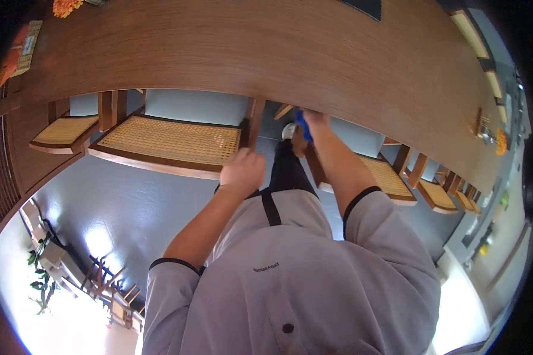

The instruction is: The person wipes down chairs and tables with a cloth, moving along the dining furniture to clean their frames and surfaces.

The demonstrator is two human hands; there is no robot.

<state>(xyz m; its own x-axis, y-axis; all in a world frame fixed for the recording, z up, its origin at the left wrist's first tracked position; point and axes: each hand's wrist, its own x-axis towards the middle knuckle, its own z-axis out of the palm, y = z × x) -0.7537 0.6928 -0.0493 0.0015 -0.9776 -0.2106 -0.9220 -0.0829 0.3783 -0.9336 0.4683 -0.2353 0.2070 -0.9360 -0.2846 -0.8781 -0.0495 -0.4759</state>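
My right hand [318,119] is closed around a blue cloth [302,126], just under the near edge of the long wooden table [249,53]. The cloth is beside the wooden frame of a chair to the right. My left hand [243,171] is curled over the right corner of a wooden chair [172,139] with a woven cane panel; its fingertips are hidden. That chair stands against the table, left of my legs.
More cane chairs [65,131] line the table on both sides. Orange flowers [67,7] and an orange item with a woven edge lie at the table's far left. Stacked wooden furniture [109,284] and a plant [41,275] stand across the grey floor [136,201].
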